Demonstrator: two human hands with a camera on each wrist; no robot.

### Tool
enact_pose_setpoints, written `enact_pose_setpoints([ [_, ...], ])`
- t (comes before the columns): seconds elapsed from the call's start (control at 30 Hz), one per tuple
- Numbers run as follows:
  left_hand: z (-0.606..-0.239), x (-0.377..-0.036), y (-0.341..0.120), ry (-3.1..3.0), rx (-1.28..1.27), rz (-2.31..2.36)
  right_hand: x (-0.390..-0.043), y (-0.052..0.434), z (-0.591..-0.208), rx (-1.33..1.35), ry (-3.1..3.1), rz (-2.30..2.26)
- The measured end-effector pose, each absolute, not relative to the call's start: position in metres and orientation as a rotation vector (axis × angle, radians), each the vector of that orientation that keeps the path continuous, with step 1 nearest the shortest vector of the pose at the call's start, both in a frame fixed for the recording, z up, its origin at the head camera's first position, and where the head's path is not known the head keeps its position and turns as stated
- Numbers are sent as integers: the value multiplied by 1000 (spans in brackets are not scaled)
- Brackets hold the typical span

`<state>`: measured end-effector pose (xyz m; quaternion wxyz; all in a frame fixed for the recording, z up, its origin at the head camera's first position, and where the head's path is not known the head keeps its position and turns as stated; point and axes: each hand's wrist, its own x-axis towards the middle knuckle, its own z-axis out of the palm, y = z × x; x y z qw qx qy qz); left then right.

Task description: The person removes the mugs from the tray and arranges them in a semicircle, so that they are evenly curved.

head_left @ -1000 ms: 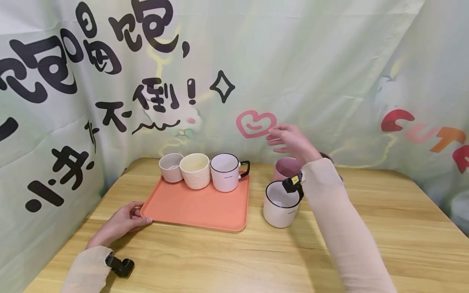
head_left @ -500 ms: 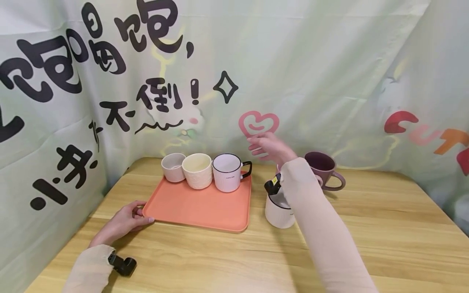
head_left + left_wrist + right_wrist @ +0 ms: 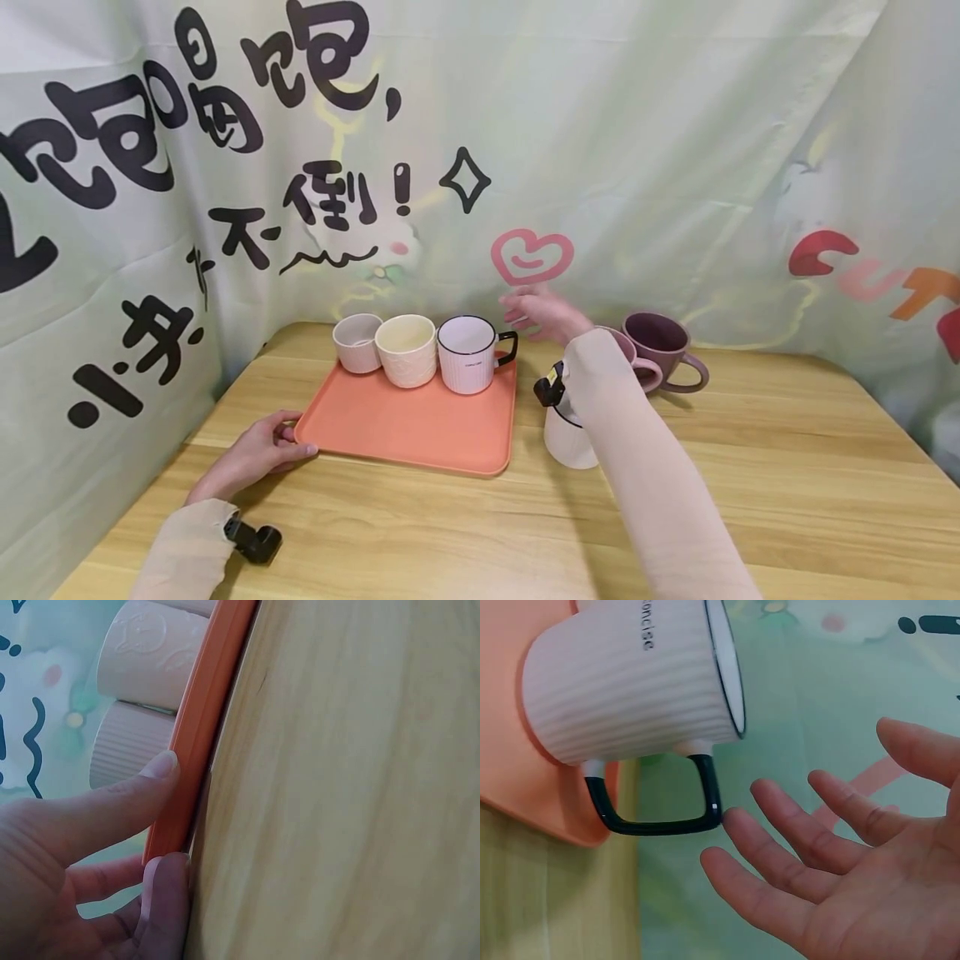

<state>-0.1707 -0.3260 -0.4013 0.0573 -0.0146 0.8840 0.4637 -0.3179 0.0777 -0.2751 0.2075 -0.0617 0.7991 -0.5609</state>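
In the head view, my left hand (image 3: 258, 450) holds the near left corner of an orange tray (image 3: 408, 427). The left wrist view shows the thumb on the tray's rim and curled fingers at its corner. My right hand (image 3: 546, 315) is raised beyond the tray's right end, fingers spread and holding nothing. Nearest to it is the black handle of a white ribbed mug (image 3: 630, 690), upright on the tray; whether a fingertip touches the handle I cannot tell. Left of this mug stand a cream embossed cup (image 3: 408, 362) and a small pale grey cup (image 3: 358, 354).
Right of the tray, a second white mug (image 3: 570, 442) with a dark rim is partly hidden by my right sleeve. Behind it are a pink mug (image 3: 624, 343), also partly covered, and a dark purple mug (image 3: 658, 337). A printed curtain (image 3: 637, 167) hangs behind the wooden table (image 3: 390, 533).
My right hand has moved left and down, from above the pink mug to near the handle of the white mug on the tray. My left hand stays at the tray corner.
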Motion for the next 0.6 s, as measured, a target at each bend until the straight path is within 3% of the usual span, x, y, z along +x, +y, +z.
enact_pose_setpoints([
  [0.6,-402,-172,-325,2701,-61,1370,-319,71,-293,-162,2267,-1488],
])
